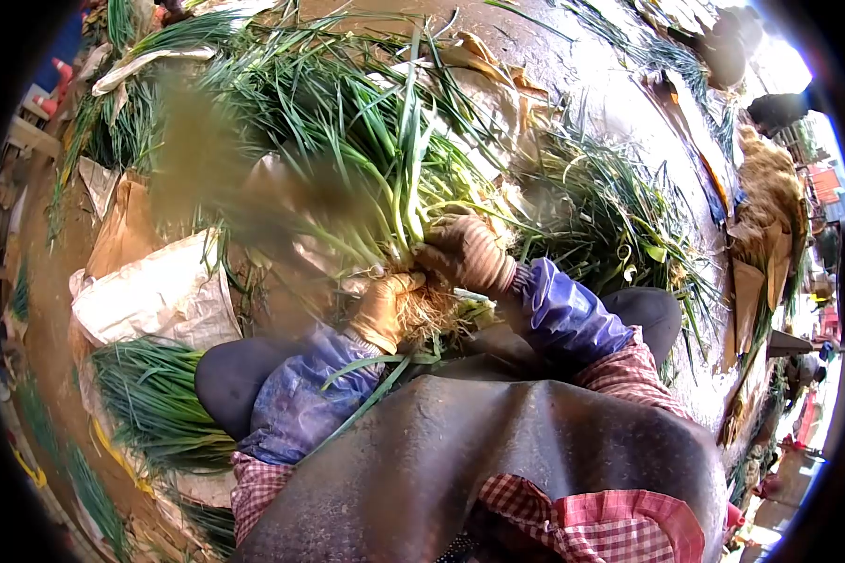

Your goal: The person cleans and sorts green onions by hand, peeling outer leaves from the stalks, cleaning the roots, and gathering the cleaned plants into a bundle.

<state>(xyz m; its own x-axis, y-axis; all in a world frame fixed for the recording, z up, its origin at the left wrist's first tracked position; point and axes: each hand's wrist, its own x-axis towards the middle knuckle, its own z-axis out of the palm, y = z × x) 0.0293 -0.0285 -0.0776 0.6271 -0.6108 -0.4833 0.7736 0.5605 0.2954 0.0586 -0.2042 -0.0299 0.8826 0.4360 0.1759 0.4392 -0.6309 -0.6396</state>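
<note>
Stalks: a few green stalks [407,183] with pale bases are held upright between the two hands, leaves rising away from the fingers.
Left glove: the bases are gripped low down by the left hand [381,310], its yellowish fingers closed round them just above the roots.
Right glove: the fingers of the right hand [468,251], in striped brown, are curled together and touch the pale bases – whether anything is pinched between them cannot be told.
Roots: a brown tangle of roots [432,314] is hung just below both sets of fingers.
Far edge: the stalks are backed closely by a leaf heap [310,103], so that reach beyond the fingertips is hemmed in.
Right edge: a second heap [601,206] is spread beyond the right wrist; past it, shiny floor [620,98] is shown.
Left edge: a pale sack [164,291] is laid well apart from the left fingers, and a leafy bundle [155,403] is set nearer the body.
Near edge: movement toward the body is bounded by a dark apron [507,441] – a loose leaf [371,413] is draped near the left sleeve [305,399].
</note>
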